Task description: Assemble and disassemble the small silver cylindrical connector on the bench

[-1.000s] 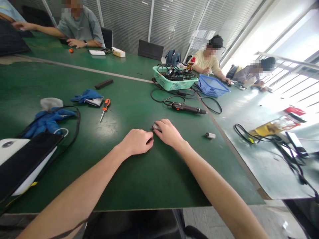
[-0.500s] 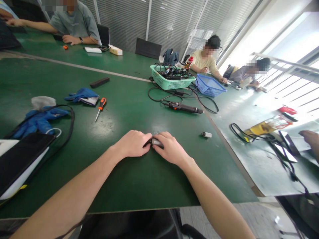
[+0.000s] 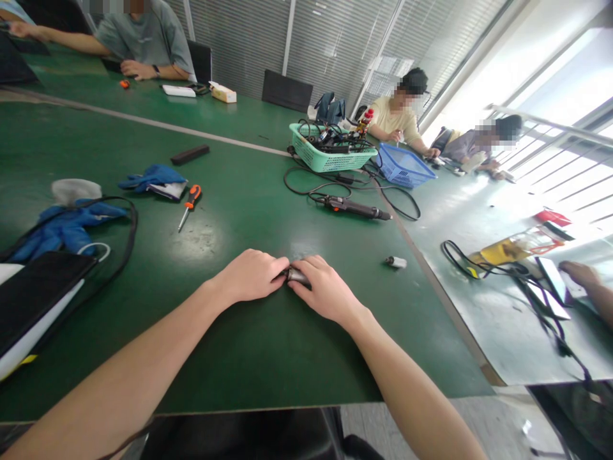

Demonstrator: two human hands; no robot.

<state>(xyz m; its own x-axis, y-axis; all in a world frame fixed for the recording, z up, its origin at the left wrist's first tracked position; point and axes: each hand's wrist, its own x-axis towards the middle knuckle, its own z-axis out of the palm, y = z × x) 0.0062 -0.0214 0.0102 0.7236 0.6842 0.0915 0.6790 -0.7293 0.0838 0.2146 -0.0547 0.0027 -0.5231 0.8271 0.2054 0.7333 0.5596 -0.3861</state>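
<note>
Near the front middle of the green table [image 3: 268, 358], both hands meet over a small silver cylinder that looks like a small motor [image 3: 299, 276]. My right hand [image 3: 328, 287] is closed around it, covering its right end. Pinched at the cylinder's left end, my left hand [image 3: 256, 275] grips a dark part, mostly hidden by the fingers. A similar silver motor [image 3: 396, 262] lies on the table to the right. Beyond the hands rests a black electric screwdriver [image 3: 357, 207] with its cable. An orange-handled screwdriver [image 3: 190, 204] lies to the left.
Blue gloves [image 3: 71, 230] and a black flat case [image 3: 43, 300] lie at left. A green basket [image 3: 330, 156] full of cables stands behind, beside a blue basket [image 3: 405, 167]. On the right are a bottle [image 3: 514, 246] and another person's hand [image 3: 582, 275]. Other people sit around the table.
My hands stay together with only a slight shift, and less of the dark part shows at my left fingers. The other person's hand at right has moved left. The view shifts slightly.
</note>
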